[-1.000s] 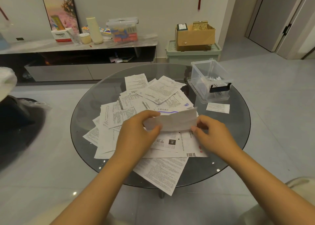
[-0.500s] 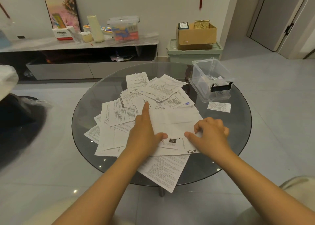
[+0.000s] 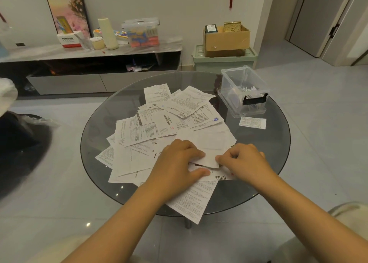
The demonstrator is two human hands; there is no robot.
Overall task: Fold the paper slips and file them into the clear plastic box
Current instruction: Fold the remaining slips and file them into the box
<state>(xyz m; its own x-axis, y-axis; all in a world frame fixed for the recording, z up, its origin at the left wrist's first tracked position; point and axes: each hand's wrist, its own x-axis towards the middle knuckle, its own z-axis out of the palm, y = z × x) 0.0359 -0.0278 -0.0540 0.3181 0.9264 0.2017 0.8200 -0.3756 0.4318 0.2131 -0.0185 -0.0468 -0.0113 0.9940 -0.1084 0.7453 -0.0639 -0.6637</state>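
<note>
Left hand (image 3: pixel 179 161) and right hand (image 3: pixel 244 160), fingers curled, pinch a blank white paper slip (image 3: pixel 209 157) at centre frame; rectangular clear plastic box (image 3: pixel 244 92) upper right on round glass table (image 3: pixel 99 143)

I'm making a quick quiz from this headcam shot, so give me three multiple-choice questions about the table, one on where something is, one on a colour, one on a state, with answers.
1. Where does the clear plastic box stand on the glass table?
A. far right part
B. near left edge
C. under the paper pile

2. What colour is the box's latch?
A. red
B. black
C. green

3. What are the two hands doing?
A. lifting the box
B. resting off the table
C. pressing a white slip on the pile

Answers:
1 A, it sits past the paper pile, on the right, with a single small slip lying just in front of it.
2 B, the clip on its front wall is dark black.
3 C, the left hand and right hand both bear down on the white slip.
</note>
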